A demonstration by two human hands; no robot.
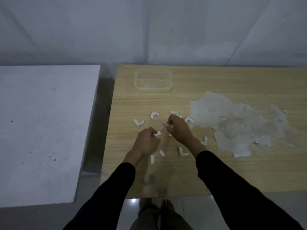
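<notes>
The right grip (178,130) pinches a small pale piece (165,126), too blurred to tell its shape, just above the worktop (232,171). The left grip (147,143) pinches a white strip (157,133) close beside it. I take this for the peeling step, backing parted from piece. L-pieces (154,114) and loose strips (161,153) lie scattered around both hands. Next, probably: drop the strip and carry the piece to the tub (152,87), well apart at the far edge.

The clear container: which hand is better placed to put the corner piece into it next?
Right. The right hand already pinches the corner piece; the left hand holds a white strip.
</notes>
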